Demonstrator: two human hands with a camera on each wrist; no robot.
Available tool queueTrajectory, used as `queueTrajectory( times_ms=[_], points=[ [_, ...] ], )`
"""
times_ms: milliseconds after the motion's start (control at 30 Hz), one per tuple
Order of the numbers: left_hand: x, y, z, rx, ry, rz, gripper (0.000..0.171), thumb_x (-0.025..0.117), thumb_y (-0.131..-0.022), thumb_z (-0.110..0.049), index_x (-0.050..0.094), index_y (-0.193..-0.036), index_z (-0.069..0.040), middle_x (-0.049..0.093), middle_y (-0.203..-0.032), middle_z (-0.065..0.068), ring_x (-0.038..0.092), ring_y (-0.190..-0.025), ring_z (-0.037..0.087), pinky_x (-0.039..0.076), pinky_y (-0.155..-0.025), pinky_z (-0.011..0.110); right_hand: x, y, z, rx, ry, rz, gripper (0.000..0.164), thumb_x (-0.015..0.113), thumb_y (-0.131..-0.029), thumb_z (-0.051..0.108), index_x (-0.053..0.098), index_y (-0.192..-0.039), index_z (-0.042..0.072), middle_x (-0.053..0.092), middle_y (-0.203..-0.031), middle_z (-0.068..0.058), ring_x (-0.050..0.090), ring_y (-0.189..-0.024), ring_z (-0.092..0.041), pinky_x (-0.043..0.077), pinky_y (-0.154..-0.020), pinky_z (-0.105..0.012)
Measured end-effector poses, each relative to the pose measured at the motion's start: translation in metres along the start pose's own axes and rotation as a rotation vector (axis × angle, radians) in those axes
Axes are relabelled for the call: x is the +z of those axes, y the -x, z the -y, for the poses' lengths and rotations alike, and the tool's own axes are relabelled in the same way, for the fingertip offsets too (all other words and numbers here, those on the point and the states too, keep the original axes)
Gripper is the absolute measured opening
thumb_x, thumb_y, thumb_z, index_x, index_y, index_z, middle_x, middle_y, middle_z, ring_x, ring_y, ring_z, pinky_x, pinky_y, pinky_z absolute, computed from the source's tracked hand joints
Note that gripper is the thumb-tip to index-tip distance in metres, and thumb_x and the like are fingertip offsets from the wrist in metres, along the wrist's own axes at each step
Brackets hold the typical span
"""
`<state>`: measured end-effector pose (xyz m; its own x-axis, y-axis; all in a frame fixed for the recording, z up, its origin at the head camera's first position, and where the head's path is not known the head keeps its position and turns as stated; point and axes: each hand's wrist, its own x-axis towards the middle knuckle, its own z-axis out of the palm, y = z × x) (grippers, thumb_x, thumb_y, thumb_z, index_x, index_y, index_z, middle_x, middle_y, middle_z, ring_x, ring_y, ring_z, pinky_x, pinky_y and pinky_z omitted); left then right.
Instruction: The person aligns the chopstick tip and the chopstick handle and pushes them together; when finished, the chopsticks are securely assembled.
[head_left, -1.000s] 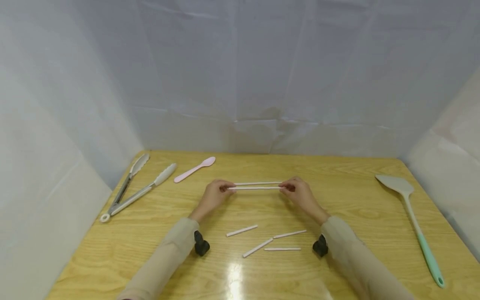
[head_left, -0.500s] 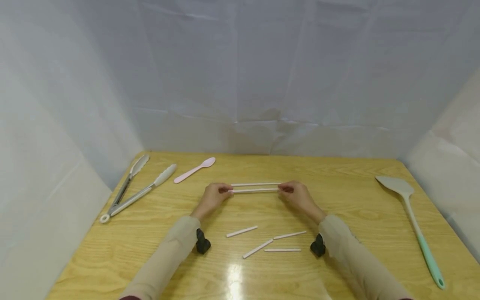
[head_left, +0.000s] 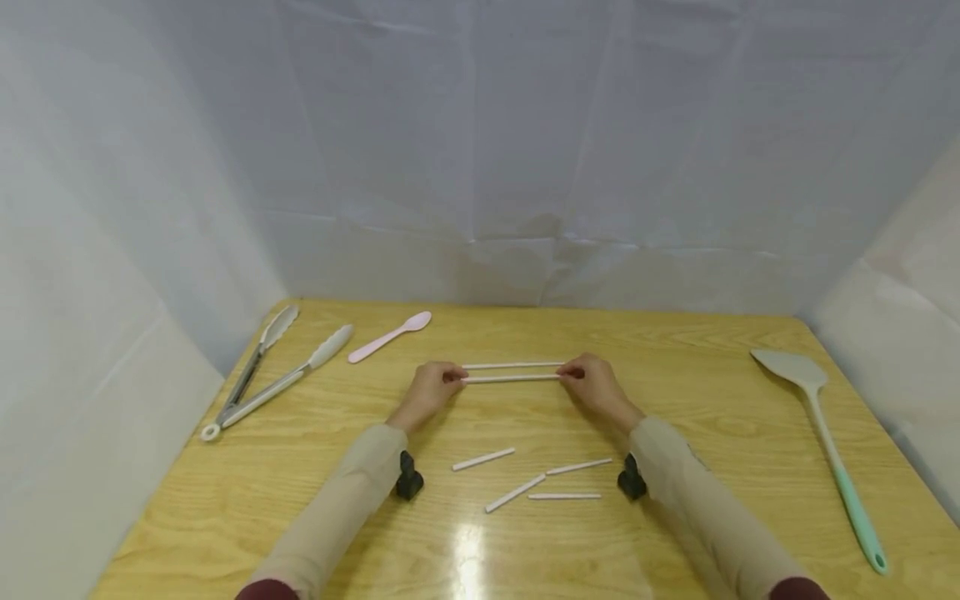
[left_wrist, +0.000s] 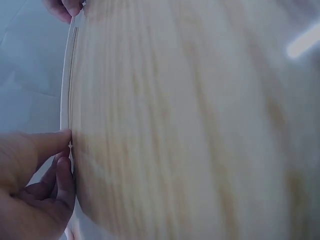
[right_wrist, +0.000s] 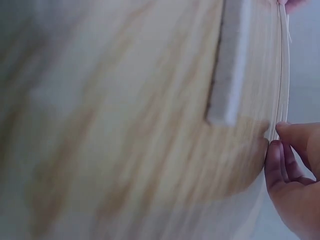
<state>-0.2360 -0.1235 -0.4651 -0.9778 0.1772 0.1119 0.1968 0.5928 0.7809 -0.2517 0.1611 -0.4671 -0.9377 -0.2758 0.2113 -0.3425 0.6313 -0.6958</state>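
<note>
A thin white stick (head_left: 512, 379) runs level between my two hands. Its left end is pinched between the thumb and fingers of my left hand (head_left: 431, 390); my right hand (head_left: 598, 390) pinches the right end. Just behind it, nearly parallel, a second white stick (head_left: 513, 365) spans the same gap; whether a fingertip touches it is hidden. In the left wrist view, the left hand (left_wrist: 42, 180) has its thumb and fingertips at the stick close to the table. The right hand (right_wrist: 295, 165) shows a similar pinch in the right wrist view.
Several short white sticks (head_left: 514, 493) lie nearer on the wooden table (head_left: 187, 517). Spread tongs (head_left: 262, 392) and a pink spoon (head_left: 390, 337) are at the left. A spatula (head_left: 825, 433) with a green handle lies far right. Pale sheeting (head_left: 480, 167) surrounds the table's back and sides.
Both hands keep their pinch and have shifted only slightly. The gap between the two long sticks is a little wider than a second ago. The short sticks stay in place.
</note>
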Motion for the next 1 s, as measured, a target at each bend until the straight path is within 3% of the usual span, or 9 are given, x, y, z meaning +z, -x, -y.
queueTrajectory(
  times_ms=[233,600,1000],
  points=[
    [-0.002,-0.002,-0.002,-0.026,-0.006,0.013,0.012,0.066,-0.086,-0.001,0.071,-0.096,0.005,0.069,-0.099,0.019,0.063,-0.092,0.03,0.05,-0.083,0.04,0.0,-0.005,-0.002,0.058,-0.027,0.047,0.011,0.064,-0.087,-0.002,0.071,-0.094,-0.008,0.068,-0.096,-0.022,0.063,-0.093,-0.036,0.051,-0.083,-0.044],
    [-0.002,-0.006,0.002,-0.062,0.005,0.011,0.012,0.068,-0.085,-0.003,0.072,-0.095,0.003,0.07,-0.092,0.015,0.063,-0.084,0.023,0.05,-0.077,0.033,-0.007,-0.005,-0.008,0.185,-0.095,0.117,0.016,0.062,-0.091,0.006,0.071,-0.101,-0.003,0.067,-0.105,-0.02,0.061,-0.099,-0.033,0.05,-0.085,-0.042],
    [0.0,-0.006,0.003,-0.055,0.006,0.003,0.012,0.068,-0.086,-0.004,0.072,-0.095,0.002,0.07,-0.093,0.015,0.063,-0.087,0.026,0.05,-0.08,0.037,-0.006,-0.008,-0.013,0.19,-0.097,0.101,0.015,0.062,-0.091,0.005,0.071,-0.1,-0.003,0.068,-0.103,-0.02,0.061,-0.099,-0.032,0.048,-0.086,-0.043]
  ],
)
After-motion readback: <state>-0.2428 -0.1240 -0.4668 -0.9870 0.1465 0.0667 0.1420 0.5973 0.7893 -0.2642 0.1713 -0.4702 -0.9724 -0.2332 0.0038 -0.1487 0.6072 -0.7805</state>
